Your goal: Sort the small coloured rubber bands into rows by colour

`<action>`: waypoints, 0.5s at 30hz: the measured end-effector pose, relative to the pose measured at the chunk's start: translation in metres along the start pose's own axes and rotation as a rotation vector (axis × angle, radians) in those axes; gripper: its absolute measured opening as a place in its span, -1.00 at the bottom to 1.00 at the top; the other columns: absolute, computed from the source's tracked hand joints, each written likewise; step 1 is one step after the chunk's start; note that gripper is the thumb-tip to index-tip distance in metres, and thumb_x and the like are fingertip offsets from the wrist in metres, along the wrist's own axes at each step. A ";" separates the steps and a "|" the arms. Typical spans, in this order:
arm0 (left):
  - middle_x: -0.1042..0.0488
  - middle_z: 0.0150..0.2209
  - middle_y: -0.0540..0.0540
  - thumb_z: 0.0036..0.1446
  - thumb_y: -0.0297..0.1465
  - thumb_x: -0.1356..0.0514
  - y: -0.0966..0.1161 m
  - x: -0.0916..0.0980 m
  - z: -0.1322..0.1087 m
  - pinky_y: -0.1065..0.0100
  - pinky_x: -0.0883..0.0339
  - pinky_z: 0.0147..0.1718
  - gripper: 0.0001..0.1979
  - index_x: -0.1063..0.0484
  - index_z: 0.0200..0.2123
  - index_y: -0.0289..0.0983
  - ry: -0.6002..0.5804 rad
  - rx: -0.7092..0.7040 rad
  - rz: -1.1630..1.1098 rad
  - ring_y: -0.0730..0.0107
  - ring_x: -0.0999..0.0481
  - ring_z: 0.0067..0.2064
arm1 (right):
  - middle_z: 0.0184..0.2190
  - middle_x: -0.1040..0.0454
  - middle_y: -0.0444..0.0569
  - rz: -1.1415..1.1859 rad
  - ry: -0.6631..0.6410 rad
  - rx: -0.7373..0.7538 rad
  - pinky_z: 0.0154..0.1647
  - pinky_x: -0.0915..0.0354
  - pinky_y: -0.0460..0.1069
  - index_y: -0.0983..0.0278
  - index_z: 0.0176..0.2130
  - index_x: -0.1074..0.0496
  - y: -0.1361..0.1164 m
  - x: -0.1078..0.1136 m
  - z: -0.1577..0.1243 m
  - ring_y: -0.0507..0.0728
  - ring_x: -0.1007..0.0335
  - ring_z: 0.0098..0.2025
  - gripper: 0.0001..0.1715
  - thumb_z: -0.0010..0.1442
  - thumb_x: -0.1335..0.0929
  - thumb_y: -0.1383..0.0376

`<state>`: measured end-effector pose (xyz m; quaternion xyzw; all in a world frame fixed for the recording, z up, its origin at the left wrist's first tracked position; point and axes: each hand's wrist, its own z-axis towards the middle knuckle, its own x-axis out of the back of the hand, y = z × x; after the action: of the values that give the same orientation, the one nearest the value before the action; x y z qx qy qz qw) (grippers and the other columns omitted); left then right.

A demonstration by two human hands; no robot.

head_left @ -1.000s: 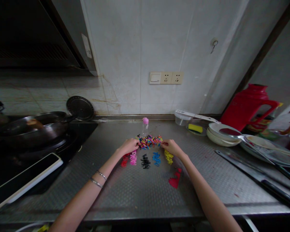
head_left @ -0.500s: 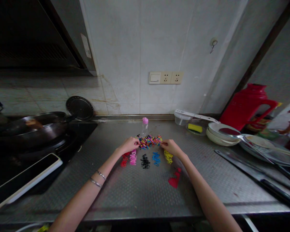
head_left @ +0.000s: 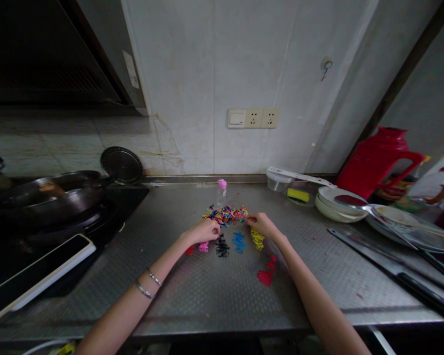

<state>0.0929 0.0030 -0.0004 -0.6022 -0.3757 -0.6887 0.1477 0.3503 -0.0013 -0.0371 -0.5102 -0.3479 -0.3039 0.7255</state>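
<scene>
A heap of mixed coloured small elastic bands (head_left: 226, 215) lies on the steel counter (head_left: 214, 291). In front of it sit sorted little piles: red (head_left: 190, 250), pink (head_left: 203, 246), black (head_left: 222, 245), blue (head_left: 239, 241), yellow (head_left: 258, 239). My left hand (head_left: 203, 231) is closed in a pinch just above the pink and black piles; what it holds is too small to name. My right hand (head_left: 261, 224) has its fingers curled at the right end of the mixed heap, touching it. A small clear bottle with a pink cap (head_left: 221, 193) stands behind the heap.
A red paper-like scrap (head_left: 266, 274) lies near my right forearm. A wok (head_left: 48, 195) on the stove and a tablet (head_left: 37, 276) sit on the left. Bowls (head_left: 336, 203), plates, a yellow sponge (head_left: 298, 195), a red jug (head_left: 377, 160) and a long knife (head_left: 392, 271) crowd the right.
My left hand has pulled back from the left end of the mixed heap toward the pink and black piles. My right hand has stayed at the heap's right end.
</scene>
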 end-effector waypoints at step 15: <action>-0.30 -0.69 0.02 -0.03 -0.21 -0.05 -0.074 0.013 0.000 0.49 -0.02 -0.60 -0.64 -0.46 -0.49 -0.40 0.485 0.255 -0.503 0.52 -0.22 -0.60 | -0.26 -0.32 0.01 -0.233 0.033 0.119 -0.12 -0.13 -0.04 0.22 -0.18 -0.43 0.004 -0.009 0.003 0.10 -0.18 -0.16 -0.72 0.12 -0.23 0.29</action>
<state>0.0412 0.0561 -0.0130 -0.2872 -0.5487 -0.7739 0.1326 0.3477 0.0033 -0.0459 -0.4173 -0.4102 -0.3735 0.7198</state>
